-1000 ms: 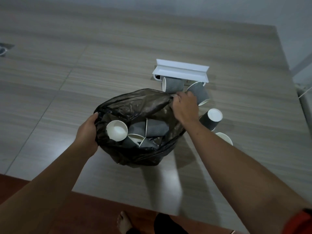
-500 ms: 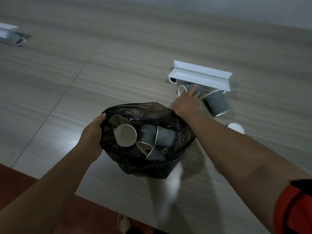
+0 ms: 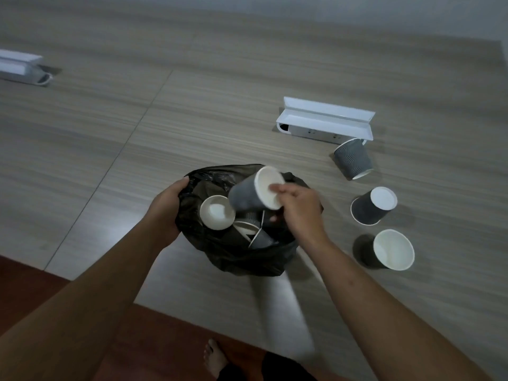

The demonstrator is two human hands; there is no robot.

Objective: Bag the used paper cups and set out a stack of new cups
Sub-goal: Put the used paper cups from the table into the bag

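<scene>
A black plastic bag (image 3: 236, 257) sits on the wooden table with several grey paper cups inside. My left hand (image 3: 165, 207) grips the bag's left rim and holds it open. My right hand (image 3: 299, 207) holds a grey ribbed paper cup (image 3: 247, 193) by its rim, tilted over the bag's mouth. Three more grey cups stay on the table to the right: one lying near the white box (image 3: 353, 159), one lying on its side (image 3: 372, 206), and one upright (image 3: 391, 251).
A white socket box with raised lid (image 3: 324, 119) stands beyond the cups. A second white box (image 3: 22, 68) is at the far left. The table's front edge (image 3: 192, 317) runs near me, with red-brown floor and a bare foot (image 3: 215, 357) below.
My right hand reached to the cups by the white box, took one, and brought it back over the bag. The left hand kept its grip on the bag rim.
</scene>
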